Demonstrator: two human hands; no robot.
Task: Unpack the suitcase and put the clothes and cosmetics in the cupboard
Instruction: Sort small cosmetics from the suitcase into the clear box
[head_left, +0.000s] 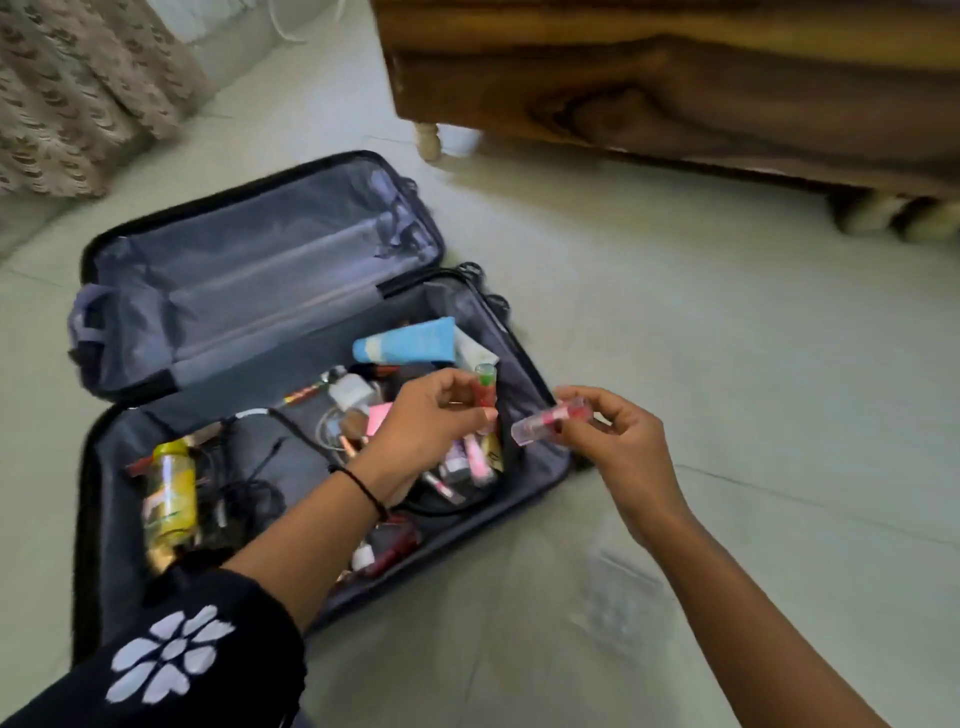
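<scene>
- the suitcase (332, 525) lies open flat on the pale tiled floor (727, 338), its grey-lined lid half (260, 270) empty and folded away from the person.
- the near half holds a jumble of cosmetics and cables: a light blue tube (410, 340) by the far wall, a yellow-labelled bottle (169, 499) at the left side, black cables (249, 483) in the middle, a white charger (350, 391) and small pink tubes (475, 460) near the right wall.
- the left hand (431, 415) hovers over the suitcase's right part, fingers closed around a small red tube with a green cap (485, 387), held roughly upright.
- the right hand (618, 441) is just outside the suitcase's right edge, above the floor, pinching a clear pink-red lip tube (550, 418) that points left towards the other hand; the two tubes are near each other but apart.
- a black sleeve (171, 654) with a white flower print covers the left upper arm, and a black band (363, 488) sits on the left wrist.
- a wooden bed frame (675, 78) stands beyond, and a patterned curtain (78, 88) hangs at the top left.
</scene>
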